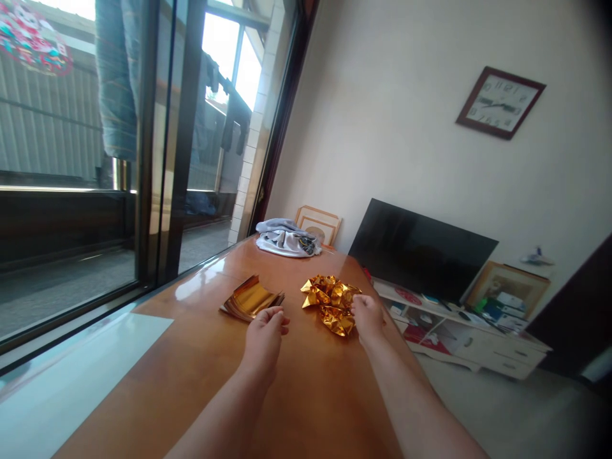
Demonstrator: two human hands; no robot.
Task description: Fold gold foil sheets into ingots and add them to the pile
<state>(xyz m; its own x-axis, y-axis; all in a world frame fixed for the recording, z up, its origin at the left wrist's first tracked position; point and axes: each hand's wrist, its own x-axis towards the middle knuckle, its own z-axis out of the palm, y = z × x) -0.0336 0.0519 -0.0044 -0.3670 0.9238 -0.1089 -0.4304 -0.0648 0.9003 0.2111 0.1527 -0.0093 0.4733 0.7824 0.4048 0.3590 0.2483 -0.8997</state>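
Note:
My left hand (266, 333) is at the near edge of a stack of gold foil paper sheets (252, 297), its fingers curled in. No sheet shows in its fingers. The stack lies on the wooden table with its edges bent upward. To the right sits a small heap of folded gold foil pieces (331, 296), crinkled and shiny. My right hand (368, 317) is closed at the heap's right side, its fingertips pinched against a gold foil piece. Its palm side and the inner fingers are partly hidden.
Folded grey clothing (287, 239) lies at the table's far end (335, 257), before leaning picture frames (319, 223). A pale sheet (95, 382) covers the left edge beside the sliding glass door (165, 159). Beyond the right edge are a television (421, 252) and low white cabinet (492, 347).

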